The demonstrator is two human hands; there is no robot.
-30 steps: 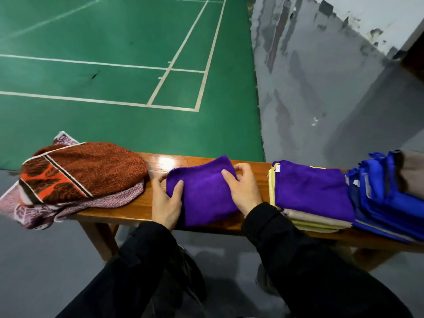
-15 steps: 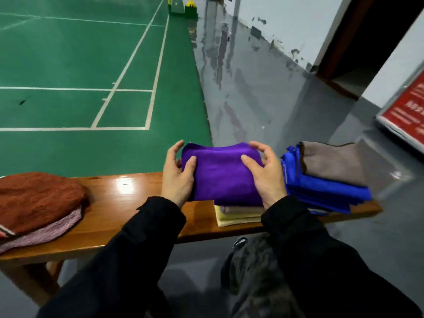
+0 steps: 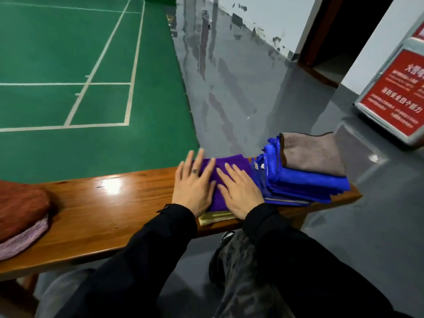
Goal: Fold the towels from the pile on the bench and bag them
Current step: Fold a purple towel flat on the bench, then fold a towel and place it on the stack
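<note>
Head view, left hand [image 3: 193, 191], right hand [image 3: 241, 193] — both flat on purple towel [image 3: 231, 165], half hidden.

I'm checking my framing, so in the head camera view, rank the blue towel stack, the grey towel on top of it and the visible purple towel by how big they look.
Largest to smallest:
1. blue towel stack
2. grey towel
3. purple towel, though the left hand and right hand lie flat over much of it, so its true size is unsure.

Left hand [image 3: 193, 191] and right hand [image 3: 241, 193] flat on purple towel [image 3: 231, 165], just left of blue stack [image 3: 305, 182] on bench [image 3: 114, 203].
</note>
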